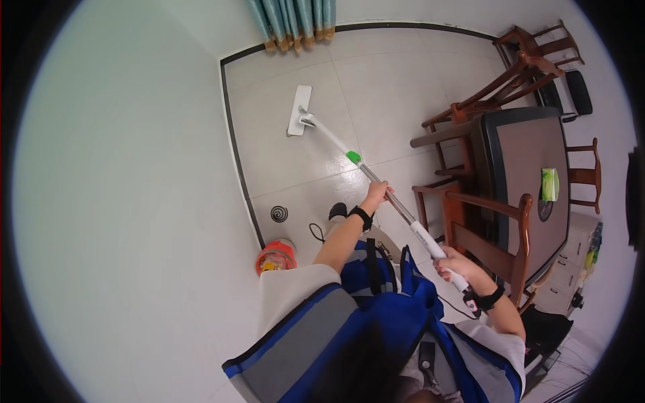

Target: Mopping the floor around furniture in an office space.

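Both my hands grip the pole of a flat mop. My left hand is closed around the metal tube, midway along. Lower in the picture, my right hand wraps the white grip near the pole's top end. A green joint links the tube to a white lower shaft. At its far end the white rectangular mop head rests on the pale tiled floor, a short way from the left wall. The pad beneath the head is mostly hidden.
On the left floor lies a black mosquito coil, near a red bin with a bag in it. Teal curtains hang at the far wall. To the right, wooden chairs surround a table bearing a green tissue pack.
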Motion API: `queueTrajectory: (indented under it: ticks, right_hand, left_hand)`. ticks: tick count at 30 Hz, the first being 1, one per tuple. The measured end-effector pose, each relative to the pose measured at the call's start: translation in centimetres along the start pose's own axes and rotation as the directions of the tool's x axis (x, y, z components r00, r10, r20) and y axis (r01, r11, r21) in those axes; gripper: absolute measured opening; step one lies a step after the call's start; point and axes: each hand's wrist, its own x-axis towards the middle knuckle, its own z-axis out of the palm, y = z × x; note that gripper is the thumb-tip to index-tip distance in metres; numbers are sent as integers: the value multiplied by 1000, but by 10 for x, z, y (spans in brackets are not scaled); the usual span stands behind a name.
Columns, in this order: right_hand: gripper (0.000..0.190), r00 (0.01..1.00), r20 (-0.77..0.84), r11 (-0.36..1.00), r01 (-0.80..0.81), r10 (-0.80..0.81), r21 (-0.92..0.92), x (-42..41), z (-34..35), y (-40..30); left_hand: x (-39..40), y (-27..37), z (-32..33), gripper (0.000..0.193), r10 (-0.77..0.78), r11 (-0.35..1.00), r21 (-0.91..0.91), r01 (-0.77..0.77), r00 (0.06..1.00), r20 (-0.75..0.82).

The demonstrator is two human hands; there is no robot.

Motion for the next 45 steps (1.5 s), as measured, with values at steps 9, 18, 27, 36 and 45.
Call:
queueTrajectory:
  ticks: [9, 18, 27, 36, 45]
  right_hand:
    - [21, 967, 245, 943, -13, -72, 331, 37, 17, -7]
    - [14, 838, 519, 795, -195, -170, 575, 97, 26, -18]
    - [11, 843, 523, 794, -232, -124, 562, 138, 45, -25]
    - [12, 907, 381, 838, -64, -177, 542, 93, 64, -31]
    - [16, 954, 296, 813, -146, -34, 564, 14, 13, -7]
  left_hand:
    - [22, 13, -28, 42, 213, 922, 350, -164, 971, -108]
    - [-25, 37, -16, 53, 330, 934, 191, -301, 933, -141]
    - [-10, 39, -48, 58, 252, 824, 555, -118, 952, -173]
    - [17, 72, -59, 77, 329, 756, 641, -132, 923, -198]
    - [-23, 15, 9, 81, 28, 734, 676, -68, 997, 70]
